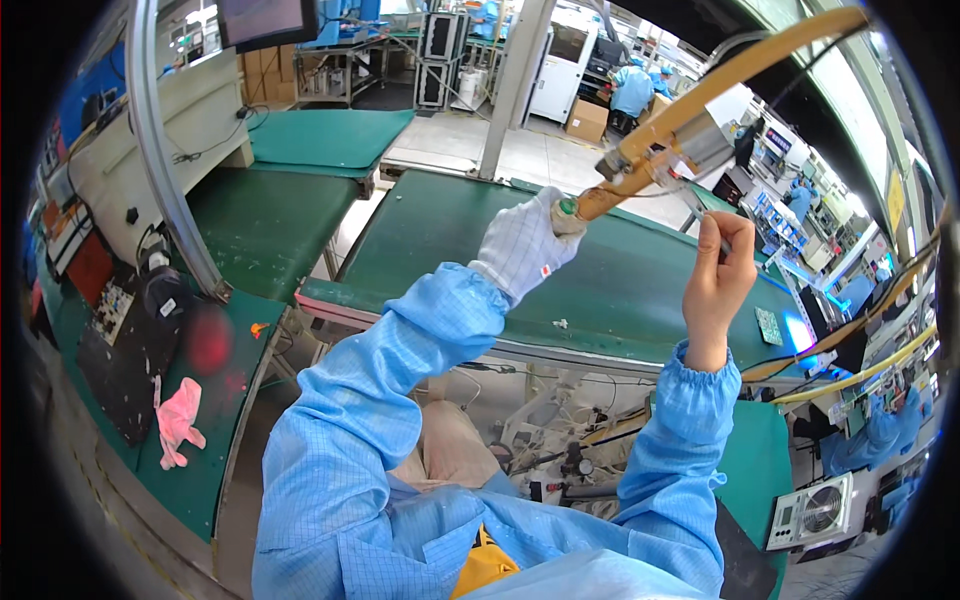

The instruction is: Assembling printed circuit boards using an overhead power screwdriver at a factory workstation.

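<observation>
My left hand [528, 245], in a white grid-patterned glove, is closed around the lower end of a long yellow-brown tube [690, 112]. A green spot shows at the gripped end. The tube slants up to the right over the green conveyor belt [440, 250], and a metal fitting [702, 145] sits along it. To the right, my bare right hand [722, 270] is raised above the belt, with thumb and fingers curled together near a thin grey piece. Whether that piece is in the fingers is unclear.
A green circuit board [768, 326] lies at the belt's right, near a bright light. On the left bench are a pink glove [180, 422] and a small orange piece [259, 329]. A white fan unit [812, 510] stands lower right. Co-workers [632, 88] are farther back.
</observation>
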